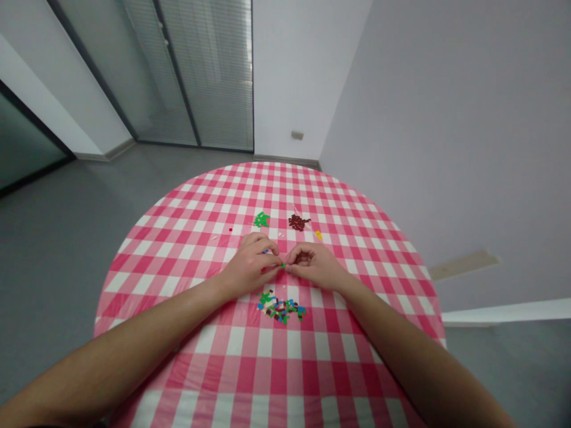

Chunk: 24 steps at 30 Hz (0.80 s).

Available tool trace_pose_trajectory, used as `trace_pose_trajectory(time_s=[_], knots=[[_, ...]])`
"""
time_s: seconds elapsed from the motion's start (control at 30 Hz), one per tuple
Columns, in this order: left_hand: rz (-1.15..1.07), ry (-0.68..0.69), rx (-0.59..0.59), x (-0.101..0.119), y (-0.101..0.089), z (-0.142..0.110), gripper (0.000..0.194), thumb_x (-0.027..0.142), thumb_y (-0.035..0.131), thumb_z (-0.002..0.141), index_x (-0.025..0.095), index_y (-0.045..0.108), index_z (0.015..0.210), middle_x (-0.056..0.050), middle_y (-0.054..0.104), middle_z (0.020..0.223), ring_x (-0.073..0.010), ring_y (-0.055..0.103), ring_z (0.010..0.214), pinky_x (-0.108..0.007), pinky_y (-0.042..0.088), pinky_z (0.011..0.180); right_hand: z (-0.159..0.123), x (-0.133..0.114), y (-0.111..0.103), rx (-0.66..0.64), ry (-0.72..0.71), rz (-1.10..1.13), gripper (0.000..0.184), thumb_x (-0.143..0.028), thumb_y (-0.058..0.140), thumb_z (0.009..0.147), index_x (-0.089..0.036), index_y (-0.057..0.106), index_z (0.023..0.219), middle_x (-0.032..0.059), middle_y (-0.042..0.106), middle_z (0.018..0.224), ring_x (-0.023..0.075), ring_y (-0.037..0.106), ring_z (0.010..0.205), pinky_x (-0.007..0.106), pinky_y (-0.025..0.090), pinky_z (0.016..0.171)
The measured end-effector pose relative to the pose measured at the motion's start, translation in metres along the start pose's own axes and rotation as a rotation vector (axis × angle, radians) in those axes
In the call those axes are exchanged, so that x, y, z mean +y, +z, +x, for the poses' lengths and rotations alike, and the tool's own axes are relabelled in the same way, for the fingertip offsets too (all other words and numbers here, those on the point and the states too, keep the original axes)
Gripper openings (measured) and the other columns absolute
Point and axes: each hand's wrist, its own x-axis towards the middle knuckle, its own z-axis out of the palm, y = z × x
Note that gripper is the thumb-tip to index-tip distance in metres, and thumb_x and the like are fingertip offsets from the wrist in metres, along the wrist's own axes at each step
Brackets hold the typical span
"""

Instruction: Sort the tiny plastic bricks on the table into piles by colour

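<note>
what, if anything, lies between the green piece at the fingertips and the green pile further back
The left hand: its curled fingers cross the straight line from the small green piece to the green pile. Past them, nothing visible blocks it.

Bare forearms (134, 345), bare hands (256, 261)

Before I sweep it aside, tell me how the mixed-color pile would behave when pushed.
The mixed-color pile would probably scatter, since its pieces seem to lie loose. Each looks tiny, so likely light. Their blocky look makes rolling seem unlikely.
</note>
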Motion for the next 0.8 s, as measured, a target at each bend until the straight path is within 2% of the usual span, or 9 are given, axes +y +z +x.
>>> trace_pose_trajectory(time_s=[0.1, 0.3, 0.43, 0.67, 0.8], knots=[[-0.009, 0.014, 0.018, 0.0002, 0.0016, -0.0004, 0.012, 0.024, 0.066, 0.093, 0.023, 0.072, 0.083, -0.003, 0.070, 0.091, -0.0190, 0.056, 0.092, -0.038, 0.044, 0.088, 0.0001, -0.0003, 0.0026, 0.004, -0.005, 0.017, 0.022, -0.034, 0.079, 0.072, -0.019, 0.064, 0.078, 0.0003, 0.067, 0.072, 0.0131, 0.061, 0.064, 0.028, 0.053, 0.064], [-0.003, 0.002, -0.035, 0.0005, 0.0026, -0.0013, 0.011, 0.025, 0.065, 0.093, 0.025, 0.075, 0.087, -0.002, 0.071, 0.092, -0.0197, 0.056, 0.093, -0.038, 0.043, 0.088, 0.0015, 0.0001, 0.0046, 0.024, 0.021, 0.032, 0.023, -0.029, 0.078, 0.069, -0.020, 0.061, 0.083, -0.0015, 0.065, 0.073, 0.0123, 0.059, 0.064, 0.028, 0.052, 0.064], [0.005, -0.004, -0.025, -0.0001, 0.0041, -0.0021, 0.013, 0.032, 0.067, 0.095, 0.026, 0.076, 0.088, -0.002, 0.072, 0.092, -0.0191, 0.056, 0.094, -0.038, 0.042, 0.088, 0.0029, 0.0025, 0.0032, 0.029, 0.004, 0.037, 0.025, -0.031, 0.079, 0.070, -0.020, 0.061, 0.083, -0.0013, 0.064, 0.073, 0.0128, 0.059, 0.065, 0.028, 0.052, 0.064], [0.022, 0.074, 0.008, -0.0014, 0.0041, -0.0011, 0.012, 0.029, 0.066, 0.096, 0.025, 0.074, 0.087, 0.000, 0.073, 0.091, -0.0179, 0.055, 0.092, -0.035, 0.042, 0.087, 0.0023, 0.0000, -0.0002, -0.028, 0.053, 0.132, 0.029, -0.039, 0.081, 0.072, -0.020, 0.061, 0.083, -0.0014, 0.063, 0.072, 0.0122, 0.059, 0.063, 0.027, 0.049, 0.061], [0.025, 0.014, 0.016, 0.0013, 0.0010, -0.0008, 0.012, 0.030, 0.069, 0.094, 0.023, 0.073, 0.085, -0.001, 0.072, 0.090, -0.0194, 0.055, 0.092, -0.037, 0.042, 0.087, 0.0028, 0.0008, 0.0039, 0.011, 0.023, 0.152, 0.030, -0.038, 0.082, 0.072, -0.020, 0.060, 0.081, -0.0009, 0.064, 0.074, 0.0121, 0.059, 0.065, 0.028, 0.050, 0.063]])
